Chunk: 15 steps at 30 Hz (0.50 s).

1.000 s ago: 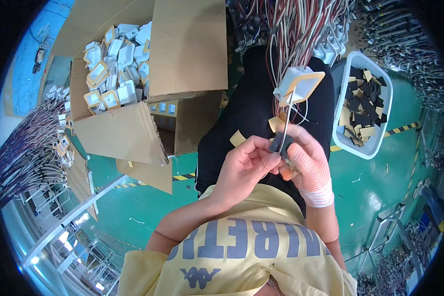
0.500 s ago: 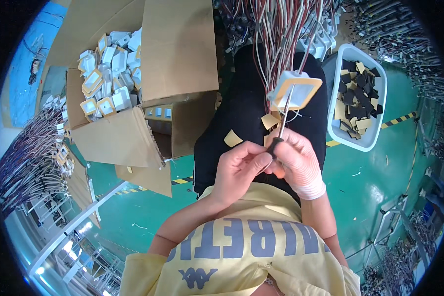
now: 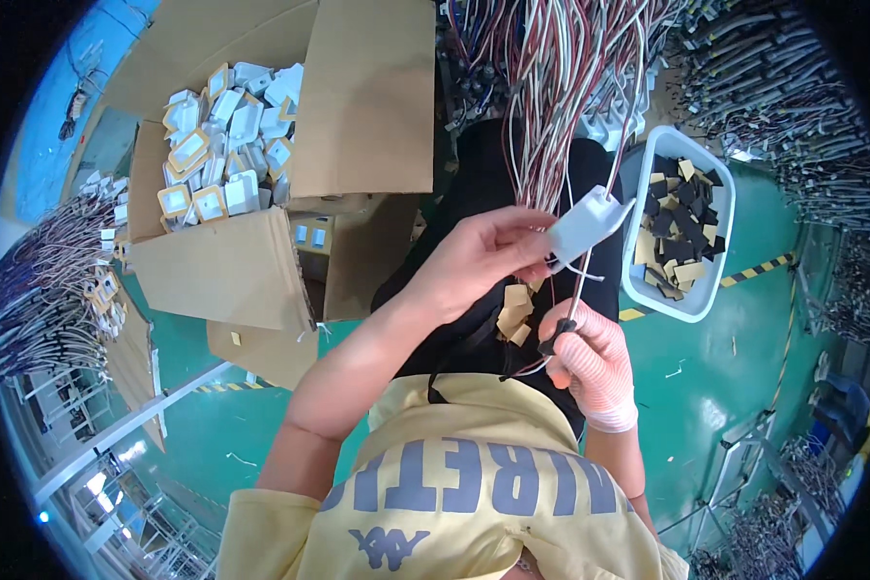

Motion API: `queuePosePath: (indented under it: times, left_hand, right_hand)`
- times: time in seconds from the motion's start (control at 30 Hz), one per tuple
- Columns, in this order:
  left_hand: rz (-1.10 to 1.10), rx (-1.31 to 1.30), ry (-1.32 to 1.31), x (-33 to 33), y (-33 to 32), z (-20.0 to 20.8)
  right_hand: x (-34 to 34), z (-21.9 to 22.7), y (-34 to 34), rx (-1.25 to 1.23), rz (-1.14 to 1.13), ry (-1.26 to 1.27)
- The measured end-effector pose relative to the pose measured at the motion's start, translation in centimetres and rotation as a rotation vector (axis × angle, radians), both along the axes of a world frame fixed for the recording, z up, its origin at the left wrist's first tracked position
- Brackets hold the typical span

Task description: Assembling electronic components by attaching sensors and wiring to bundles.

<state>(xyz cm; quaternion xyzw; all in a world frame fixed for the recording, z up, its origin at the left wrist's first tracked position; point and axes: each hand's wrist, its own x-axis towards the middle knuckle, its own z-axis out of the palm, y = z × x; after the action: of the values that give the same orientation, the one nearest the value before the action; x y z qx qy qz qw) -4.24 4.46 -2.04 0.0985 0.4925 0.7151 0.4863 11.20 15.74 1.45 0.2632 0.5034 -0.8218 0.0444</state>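
Note:
My left hand (image 3: pixel 488 256) is closed on the near-left edge of a white plastic housing (image 3: pixel 588 228), thumb and fingers pinching it. The housing is tilted on edge, and a red-and-white cable (image 3: pixel 580 290) runs past or through it; which one, I cannot tell. A thin white tie or wire end sticks out beside it. Lower down, my right hand (image 3: pixel 594 367), in a striped light glove, grips the cable at a small black piece (image 3: pixel 557 337). Several tan paper-like squares (image 3: pixel 514 314) lie on my lap between the hands.
An open cardboard box (image 3: pixel 213 275) full of white housings with tan frames stands at the left. At the right is a white bin (image 3: pixel 681 309) of black and tan pieces. Bundled red and white wires (image 3: pixel 546 87) hang ahead; more cable bundles (image 3: pixel 764 87) lie far right.
My left hand has left the black piece, moved up and taken hold of the housing, which has turned from showing its tan frame. My right hand has moved slightly down, still gripping the cable.

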Motion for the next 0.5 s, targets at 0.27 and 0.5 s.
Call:
queuePosePath:
  times: [0.27,0.5]
  left_hand:
    - [0.168,-0.312,1.175,1.0,-0.7,-0.4]
    - [0.445,-0.047,-0.434,1.2,-4.3,-4.1]
  right_hand:
    - [1.6,-0.1,1.4,0.115,-0.003,0.147]
    - [1.4,-1.1,2.0,0.114,-0.056,0.387]
